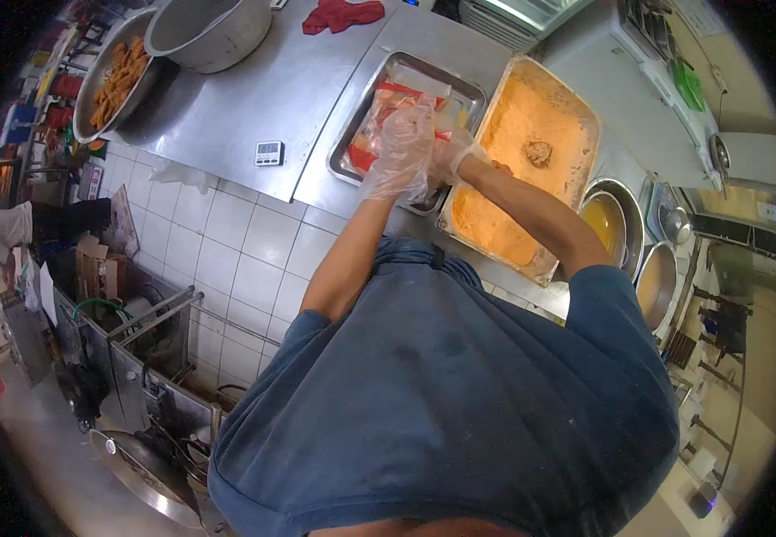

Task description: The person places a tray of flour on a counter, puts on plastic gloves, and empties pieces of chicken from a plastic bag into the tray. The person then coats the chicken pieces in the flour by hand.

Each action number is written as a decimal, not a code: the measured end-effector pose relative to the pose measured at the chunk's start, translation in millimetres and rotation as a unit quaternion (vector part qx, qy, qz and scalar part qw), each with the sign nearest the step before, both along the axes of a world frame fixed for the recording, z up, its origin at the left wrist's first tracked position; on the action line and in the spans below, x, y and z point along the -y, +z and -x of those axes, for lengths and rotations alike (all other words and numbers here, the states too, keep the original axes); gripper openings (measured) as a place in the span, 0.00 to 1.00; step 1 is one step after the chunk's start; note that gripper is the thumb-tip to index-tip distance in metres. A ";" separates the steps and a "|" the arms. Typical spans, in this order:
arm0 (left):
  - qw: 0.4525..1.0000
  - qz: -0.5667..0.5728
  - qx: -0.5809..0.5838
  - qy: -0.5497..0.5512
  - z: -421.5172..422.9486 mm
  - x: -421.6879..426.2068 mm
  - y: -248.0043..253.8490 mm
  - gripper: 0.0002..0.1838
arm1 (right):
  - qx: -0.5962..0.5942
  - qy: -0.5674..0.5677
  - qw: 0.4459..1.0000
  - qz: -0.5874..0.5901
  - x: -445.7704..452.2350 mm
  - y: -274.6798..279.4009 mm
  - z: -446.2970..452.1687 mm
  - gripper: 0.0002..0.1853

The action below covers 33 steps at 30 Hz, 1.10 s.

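- Leaning over the steel tray (441,71), the left hand (407,134) and right hand (449,157) are close together, in loose, clear gloves.
- The plastic packs with red stripes (394,90) are inside the steel tray, under and around the left hand. The right hand is near the tray's side, by the left hand.
- I cannot tell if either grip is open or closed. The fingertips are hidden by the baggy gloves and the packs.
- The packs look slick. One could slide away if the gloves do not hold it well.
- The gloves are wrinkly and big. A loose bit could snag on a pack and rip, or slip off the fingers.
- Right of the steel tray is a pan full of orange crumbs (517,112). The right arm reaches over it, so a sleeve or elbow could dip low and get messy.
- Crumbs on that arm could fall into the steel tray and stick to the packs.
- A brown lump (538,154) sits in those crumbs. A bump from the arm could push it.
- Farther right of the steel tray is a bowl with yellow liquid (604,224). A swinging elbow could knock it and make a spill.
- The small timer (269,153) is left of the steel tray, near the edge of the table (227,103). A bump could send it to the floor (258,233).
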<state>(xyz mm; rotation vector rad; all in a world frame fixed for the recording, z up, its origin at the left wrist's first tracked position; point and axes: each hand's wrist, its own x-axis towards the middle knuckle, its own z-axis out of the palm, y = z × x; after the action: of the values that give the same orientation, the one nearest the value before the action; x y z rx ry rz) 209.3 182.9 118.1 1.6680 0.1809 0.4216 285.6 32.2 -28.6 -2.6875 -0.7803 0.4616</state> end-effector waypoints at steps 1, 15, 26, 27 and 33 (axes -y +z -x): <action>1.000 0.001 -0.003 0.004 1.2 -1.1 2.8 0.29 | -0.026 -0.011 0.999 -0.017 1.6 0.5 -2.6 0.18; 0.999 0.005 -0.045 0.018 4.3 -21.4 4.4 0.30 | -0.131 0.037 0.985 -0.107 29.9 245.5 21.5 0.27; 0.994 0.081 -0.079 0.004 -0.9 -18.3 -9.6 0.27 | -0.394 -0.350 0.768 -0.363 185.9 210.1 39.3 0.18; 0.992 0.087 -0.093 -0.004 1.1 -19.4 -1.5 0.24 | -0.345 -0.400 0.765 -0.369 190.2 207.5 40.4 0.19; 0.990 0.075 -0.115 -0.020 7.5 -19.0 18.3 0.23 | -0.207 -0.301 0.850 -0.380 119.1 253.7 55.0 0.26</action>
<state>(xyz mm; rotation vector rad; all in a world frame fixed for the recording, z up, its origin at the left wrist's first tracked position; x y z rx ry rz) 201.8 201.9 136.4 1.5671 0.3423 0.1794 230.5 -86.9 225.1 -1.8310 0.0497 0.4218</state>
